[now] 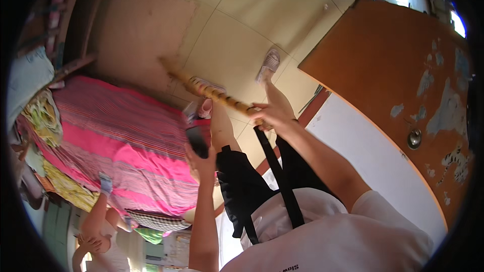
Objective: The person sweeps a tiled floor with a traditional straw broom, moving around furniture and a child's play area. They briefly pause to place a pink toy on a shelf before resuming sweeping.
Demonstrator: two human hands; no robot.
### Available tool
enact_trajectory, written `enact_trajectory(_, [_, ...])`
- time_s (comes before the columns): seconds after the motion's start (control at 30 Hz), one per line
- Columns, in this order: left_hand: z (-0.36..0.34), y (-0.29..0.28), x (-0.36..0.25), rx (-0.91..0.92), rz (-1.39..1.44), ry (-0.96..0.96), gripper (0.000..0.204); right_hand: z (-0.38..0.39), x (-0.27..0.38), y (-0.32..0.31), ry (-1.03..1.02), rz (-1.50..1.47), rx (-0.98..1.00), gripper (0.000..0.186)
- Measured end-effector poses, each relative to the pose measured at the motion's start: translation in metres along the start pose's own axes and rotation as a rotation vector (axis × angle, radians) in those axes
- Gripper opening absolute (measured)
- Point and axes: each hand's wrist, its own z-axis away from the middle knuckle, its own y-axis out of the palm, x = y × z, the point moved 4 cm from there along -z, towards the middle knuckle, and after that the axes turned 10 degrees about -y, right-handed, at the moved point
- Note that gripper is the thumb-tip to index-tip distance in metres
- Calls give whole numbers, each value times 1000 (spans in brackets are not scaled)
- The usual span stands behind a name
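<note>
My right hand (269,117) is closed on a long yellow rod (227,99) with dark markings, whose far end is blurred. A black strap (275,166) hangs from near that hand down across my white shirt. My left hand (200,163) is closed round a dark rectangular object, like a phone (196,141), beside the bed's pink striped cover. My slippered right foot (267,65) stands on the tiled floor (227,40); my left foot is partly hidden behind the rod.
A wooden door (368,70) with peeled stickers stands at right. The bed (116,126), with heaped cloths (38,116), fills the left side. Another person's bare leg (93,221) and hand (91,244) show at lower left. A dark wooden frame (80,35) stands at upper left.
</note>
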Motion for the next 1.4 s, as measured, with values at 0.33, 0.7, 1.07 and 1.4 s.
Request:
enact_trajectory(0.33, [98,-5,-69,-24,-185,121,79,77,3,-175,-474,-103,-362,64])
enact_trajectory(0.7, [188,17,-155,-124,-333,53,78,40,-76,-168,-104,405,74,41])
enact_trajectory(1.07, [225,29,-256,49,-254,369,67,-12,70,-421,-124,168,-347,22])
enact_trajectory(1.4, [216,3,-357,108,-560,655,68,59,72,-370,-466,-282,-769,54])
